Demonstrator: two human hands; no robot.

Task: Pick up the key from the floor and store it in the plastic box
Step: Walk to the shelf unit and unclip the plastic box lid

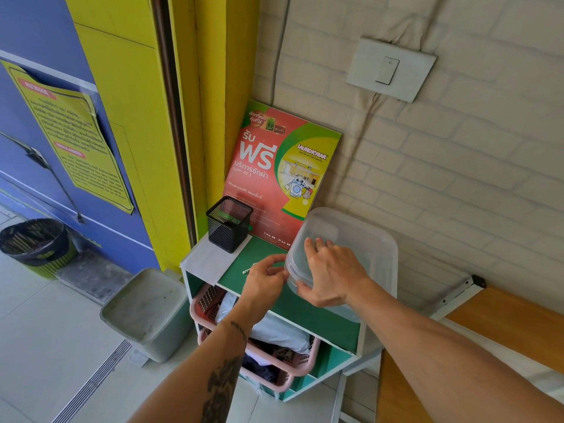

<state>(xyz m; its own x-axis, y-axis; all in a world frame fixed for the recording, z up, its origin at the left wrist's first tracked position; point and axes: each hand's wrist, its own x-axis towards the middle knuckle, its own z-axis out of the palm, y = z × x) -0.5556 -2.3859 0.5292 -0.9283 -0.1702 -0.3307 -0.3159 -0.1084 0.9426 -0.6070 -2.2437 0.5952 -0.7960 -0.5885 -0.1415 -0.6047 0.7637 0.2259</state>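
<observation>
A clear plastic box (366,239) with a clear lid stands on the green top of a small shelf unit (262,248), against the brick wall. My right hand (332,273) lies on the lid at the box's near left corner, fingers spread on top and thumb under the rim. My left hand (265,276) is at the box's left edge, with thumb and fingertips pinched at the lid's rim. A small pale thing (247,271), perhaps the key, shows just left of those fingers. I cannot tell whether it is held or lying on the shelf.
A black mesh pen holder (229,224) stands on the shelf top's left part, with a red and green poster (274,166) leaning behind it. Pink baskets (293,358) of laundry fill the shelves below. A grey bin (146,312) stands left of the unit and a wooden bench (503,325) to its right.
</observation>
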